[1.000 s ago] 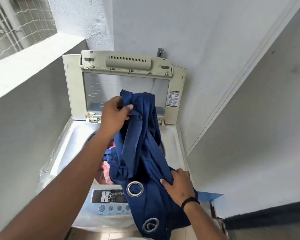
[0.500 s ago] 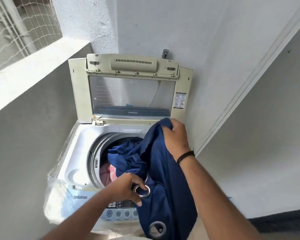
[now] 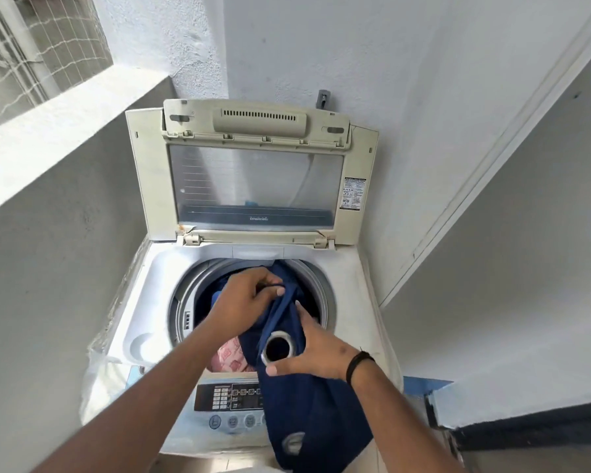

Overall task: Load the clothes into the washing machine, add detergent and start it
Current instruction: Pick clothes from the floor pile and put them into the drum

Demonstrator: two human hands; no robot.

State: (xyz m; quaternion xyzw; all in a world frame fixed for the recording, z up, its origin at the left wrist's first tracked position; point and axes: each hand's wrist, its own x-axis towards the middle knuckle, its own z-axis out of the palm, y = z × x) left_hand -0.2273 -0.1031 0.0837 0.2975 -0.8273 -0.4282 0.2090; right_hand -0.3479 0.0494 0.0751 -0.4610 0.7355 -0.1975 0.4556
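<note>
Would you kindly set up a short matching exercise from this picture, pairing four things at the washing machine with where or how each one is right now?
Things
1. washing machine lid
2. dark blue curtain
3. pink cloth
4. black wristband

States
A. lying down in the drum under the arms
B. worn on the right wrist
C. standing open against the wall
D. partly in the drum, its lower end hanging over the control panel

Pairs: 1-C, 2-D, 3-A, 4-B. Both the left hand and the right hand grip the curtain.
</note>
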